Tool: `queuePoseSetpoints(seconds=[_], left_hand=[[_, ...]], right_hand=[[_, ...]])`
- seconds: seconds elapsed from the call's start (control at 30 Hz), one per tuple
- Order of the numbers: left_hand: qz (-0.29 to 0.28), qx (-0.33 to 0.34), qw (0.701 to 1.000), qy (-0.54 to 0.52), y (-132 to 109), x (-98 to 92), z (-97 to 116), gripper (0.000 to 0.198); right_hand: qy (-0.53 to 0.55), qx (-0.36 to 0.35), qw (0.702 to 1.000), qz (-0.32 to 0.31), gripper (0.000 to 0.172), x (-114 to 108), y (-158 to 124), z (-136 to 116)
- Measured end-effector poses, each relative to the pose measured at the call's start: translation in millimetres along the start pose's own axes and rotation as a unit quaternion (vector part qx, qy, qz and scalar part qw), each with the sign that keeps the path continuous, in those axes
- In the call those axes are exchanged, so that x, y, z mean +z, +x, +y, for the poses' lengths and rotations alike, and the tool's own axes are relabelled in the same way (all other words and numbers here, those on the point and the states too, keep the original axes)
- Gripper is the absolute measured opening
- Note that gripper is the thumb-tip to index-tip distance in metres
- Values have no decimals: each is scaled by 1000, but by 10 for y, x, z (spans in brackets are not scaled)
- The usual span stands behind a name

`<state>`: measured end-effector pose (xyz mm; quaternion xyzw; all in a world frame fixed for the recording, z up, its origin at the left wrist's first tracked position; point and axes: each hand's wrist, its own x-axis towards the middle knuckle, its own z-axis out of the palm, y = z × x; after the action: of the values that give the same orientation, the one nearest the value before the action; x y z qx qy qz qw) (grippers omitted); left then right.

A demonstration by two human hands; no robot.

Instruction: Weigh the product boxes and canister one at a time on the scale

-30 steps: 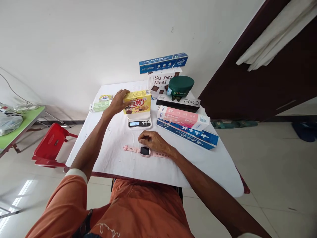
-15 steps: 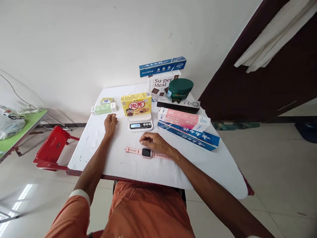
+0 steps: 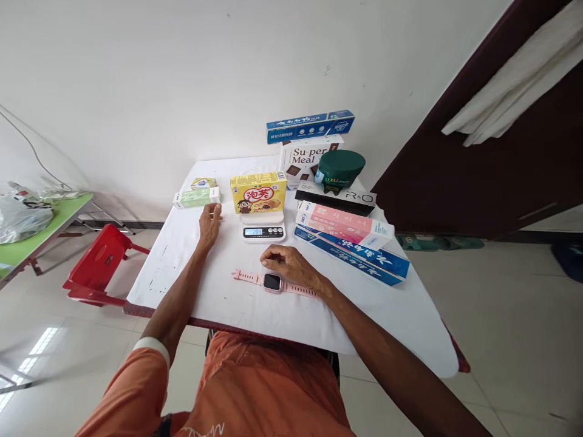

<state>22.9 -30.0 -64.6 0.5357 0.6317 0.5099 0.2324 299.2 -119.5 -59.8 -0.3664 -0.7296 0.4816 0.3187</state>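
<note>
A yellow snack box (image 3: 259,193) stands upright on a small white kitchen scale (image 3: 264,233), whose display is lit. To the left of the scale my left hand (image 3: 210,223) rests on the table, loosely open with nothing in it. Its fingertips are close to a pale green box (image 3: 197,197). My right hand (image 3: 291,264) lies in front of the scale, fingers loosely bent and empty. Just below that hand a pink smartwatch (image 3: 272,282) is stretched flat, its right strap end partly under the wrist.
On the right lie blue toothpaste boxes (image 3: 355,258), a pink box (image 3: 341,223), a black-and-white box (image 3: 337,199) and a dark green container (image 3: 340,169). Behind them stands a white box (image 3: 296,159) with another blue box (image 3: 310,126) on top. A red chair (image 3: 102,258) is at left.
My left hand's fingers have straightened and reach a little farther toward the pale green box. My right hand stays by the smartwatch. The view has shifted slightly.
</note>
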Motion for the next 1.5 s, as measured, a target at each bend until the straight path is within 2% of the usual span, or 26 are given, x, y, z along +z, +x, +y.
queuePoseSetpoints(seconds=[0.07, 0.13, 0.2, 0.27, 0.37, 0.47, 0.57, 0.63, 0.73, 0.8, 0.9, 0.97, 1.07, 1.17, 1.27, 1.5], left_hand=[[5, 55, 998, 9, 62, 14, 201, 57], [-11, 145, 988, 48, 170, 43, 466, 71], [-60, 241, 961, 121, 309, 85, 747, 85], [-127, 296, 922, 216, 443, 134, 991, 91], [-223, 287, 872, 327, 579, 208, 1226, 83], [-292, 256, 850, 355, 638, 273, 1309, 62], [-324, 244, 857, 318, 686, 271, 1317, 47], [-312, 235, 883, 262, 766, 200, 1312, 45], [-237, 218, 927, 190, 1028, 7, 1293, 42], [-168, 207, 940, 213, 1292, -127, 1258, 41], [-113, 146, 927, 326, 1735, -251, 1138, 44], [-112, 96, 917, 372, 1997, -273, 1002, 46], [-120, 54, 912, 387, 2283, -262, 740, 46], [-141, 20, 906, 399, 2464, -251, 496, 47], [-162, -5, 896, 413, 2599, -265, 365, 50], [-214, -17, 866, 452, 2777, -308, 436, 57]], right_hand=[[-1, 1, 1000, -3, 17, -4, 0, 2], [0, 5, 1000, -6, 18, -5, -2, 9], [2, 10, 1000, -7, 18, -1, -7, 20], [1, 15, 1000, -2, 18, 7, -17, 32], [-6, 17, 1000, 1, 18, 13, -32, 61], [-10, 21, 1000, -12, 20, 4, -37, 91], [-16, 25, 999, -23, 22, -11, -47, 95], [-18, 29, 999, -26, 23, -19, -59, 90], [-17, 36, 999, -32, 22, -28, -69, 92], [-17, 41, 998, -33, 21, -31, -68, 108], [-18, 44, 998, -31, 23, -37, -62, 144], [-16, 46, 998, -32, 26, -43, -62, 165], [-11, 51, 998, -35, 28, -55, -72, 176], [1, 55, 998, -34, 29, -66, -82, 167], [16, 57, 998, -36, 27, -75, -84, 157], [35, 61, 997, -26, 9, -70, -53, 102]])
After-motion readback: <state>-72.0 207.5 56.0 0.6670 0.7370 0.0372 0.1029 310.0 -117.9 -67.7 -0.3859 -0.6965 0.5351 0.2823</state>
